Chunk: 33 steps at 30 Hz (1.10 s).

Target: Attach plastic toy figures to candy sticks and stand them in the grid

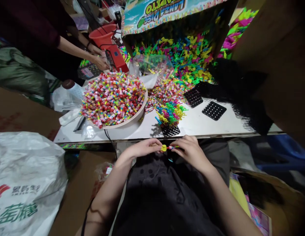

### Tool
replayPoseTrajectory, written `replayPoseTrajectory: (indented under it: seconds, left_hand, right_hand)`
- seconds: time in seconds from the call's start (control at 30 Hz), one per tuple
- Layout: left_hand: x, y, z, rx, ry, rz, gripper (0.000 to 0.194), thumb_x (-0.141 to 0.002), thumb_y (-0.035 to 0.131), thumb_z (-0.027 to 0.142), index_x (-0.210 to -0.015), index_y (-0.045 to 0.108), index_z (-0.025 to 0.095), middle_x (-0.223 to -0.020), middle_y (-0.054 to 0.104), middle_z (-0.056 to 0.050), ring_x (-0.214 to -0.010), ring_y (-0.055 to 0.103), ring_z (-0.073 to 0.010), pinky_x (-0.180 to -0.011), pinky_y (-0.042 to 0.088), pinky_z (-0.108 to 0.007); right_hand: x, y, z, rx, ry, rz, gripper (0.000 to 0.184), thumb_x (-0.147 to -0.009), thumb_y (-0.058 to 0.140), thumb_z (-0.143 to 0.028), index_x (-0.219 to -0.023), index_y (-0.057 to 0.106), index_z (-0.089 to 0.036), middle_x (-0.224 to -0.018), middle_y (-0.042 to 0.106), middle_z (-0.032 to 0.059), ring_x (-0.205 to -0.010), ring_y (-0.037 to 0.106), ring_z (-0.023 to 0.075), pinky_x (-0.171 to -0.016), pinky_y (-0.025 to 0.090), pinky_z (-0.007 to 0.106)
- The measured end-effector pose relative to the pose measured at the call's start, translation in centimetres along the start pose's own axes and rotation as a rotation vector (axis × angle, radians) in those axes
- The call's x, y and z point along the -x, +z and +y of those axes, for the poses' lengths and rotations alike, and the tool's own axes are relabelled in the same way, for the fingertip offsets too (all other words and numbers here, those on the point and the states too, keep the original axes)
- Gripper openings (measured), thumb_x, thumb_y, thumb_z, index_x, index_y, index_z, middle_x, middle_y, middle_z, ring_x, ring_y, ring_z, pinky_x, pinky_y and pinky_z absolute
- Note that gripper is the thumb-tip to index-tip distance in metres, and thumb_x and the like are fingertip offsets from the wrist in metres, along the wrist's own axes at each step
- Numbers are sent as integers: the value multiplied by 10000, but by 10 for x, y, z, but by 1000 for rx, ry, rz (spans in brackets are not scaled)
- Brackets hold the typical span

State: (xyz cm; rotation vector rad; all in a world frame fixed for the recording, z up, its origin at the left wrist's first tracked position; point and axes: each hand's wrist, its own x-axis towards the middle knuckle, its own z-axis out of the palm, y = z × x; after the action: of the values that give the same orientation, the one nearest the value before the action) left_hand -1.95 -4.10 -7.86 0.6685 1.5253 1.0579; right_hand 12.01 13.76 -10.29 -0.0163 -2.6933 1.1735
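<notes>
Above my lap, just off the table's front edge, both hands meet at small pieces. My left hand point(149, 146) is closed on a small yellow plastic piece point(163, 148). Pinched in my right hand point(189, 149) is a small colourful candy tube point(170, 147), its red end against or close to the yellow piece; whether they are joined I cannot tell. Just beyond my fingers, a black perforated tray point(171, 131) carries a cluster of colourful plastic figures point(171, 113). Fingers partly hide the held pieces.
A wide basin point(135, 122) heaped with wrapped candy tubes point(113, 100) stands left on the white table point(152, 131). Behind lies a printed box point(154, 16) full of plastic figures point(189, 55). Black trays point(213, 110) lie right. A co-worker's hands point(99, 60) work near a red device point(116, 58).
</notes>
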Motion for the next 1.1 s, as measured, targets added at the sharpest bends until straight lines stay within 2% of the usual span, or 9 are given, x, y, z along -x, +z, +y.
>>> replayPoseTrajectory:
  seconds: [0.07, 0.17, 0.27, 0.33, 0.4, 0.53, 0.7, 0.87, 1.1]
  left_hand:
    - [-5, -11, -7, 52, -47, -45, 417, -780, 456, 496, -1008, 551, 160, -876, 623, -55, -791, 587, -148, -748, 439, -281]
    - [-13, -18, -19, -98, 44, 233, 473, -850, 305, 486, -1102, 513, 144, -945, 612, -84, -805, 583, -162, -787, 440, -329]
    - [-22, -8, -30, -501, 255, 430, 399, -853, 362, 412, -1147, 491, 174, -1101, 553, -96, -1017, 501, -197, -922, 367, -369]
    - [-29, 5, -37, -791, 336, 432, 426, -829, 434, 371, -1222, 436, 206, -1232, 463, -99, -1156, 387, -224, -990, 296, -391]
    - [-36, 17, -44, -979, 325, 402, 509, -815, 465, 335, -1297, 340, 228, -1325, 367, -97, -1204, 328, -244, -1001, 278, -411]
    - [-50, 32, -53, -1168, 246, 438, 625, -787, 504, 274, -1345, 221, 282, -1381, 291, -71, -1233, 290, -261, -1010, 247, -450]
    - [-71, 42, -48, -1251, 264, 451, 695, -784, 493, 303, -1372, 129, 230, -1403, 278, -62, -1238, 279, -260, -1031, 212, -444]
    - [-94, 51, -38, -1303, 268, 477, 669, -769, 491, 327, -1360, 198, 218, -1425, 244, -26, -1188, 319, -309, -1033, 191, -475]
    - [-90, 54, -43, -1329, 310, 500, 641, -758, 505, 282, -1342, 242, 292, -1432, 221, 28, -1211, 293, -321, -1027, 203, -466]
  right_hand:
    - [5, 0, 10, 97, 29, -30, 194, -765, 589, -398, -886, 649, -258, -782, 656, 41, -751, 510, 207, -730, 350, 368]
    - [14, -1, 24, -50, 153, -27, 225, -817, 505, -403, -890, 640, -239, -813, 656, 45, -745, 546, 198, -710, 392, 347]
    - [22, -2, 30, -342, 327, 34, 269, -845, 436, -408, -920, 597, -206, -792, 643, 46, -696, 571, 171, -646, 444, 304]
    - [26, -2, 30, -502, 365, 79, 270, -836, 449, -409, -954, 557, -192, -782, 636, 47, -692, 581, 165, -622, 463, 290]
    - [29, 0, 29, -579, 335, 117, 258, -812, 496, -392, -969, 531, -190, -806, 633, 49, -732, 591, 166, -652, 475, 289]
    - [29, 4, 29, -509, 281, 221, 217, -765, 570, -370, -897, 555, -200, -785, 615, 31, -711, 574, 161, -680, 471, 294]
    - [15, 10, 36, -453, 342, 500, 251, -720, 613, -397, -840, 562, -182, -705, 598, 21, -624, 546, 157, -627, 453, 298]
    - [-15, 19, 53, -250, 405, 791, 282, -694, 611, -444, -747, 590, -167, -755, 614, 45, -727, 557, 184, -685, 431, 310]
    - [-44, 32, 74, -61, 459, 915, 254, -698, 620, -398, -740, 655, -150, -741, 611, 61, -731, 539, 185, -740, 395, 323]
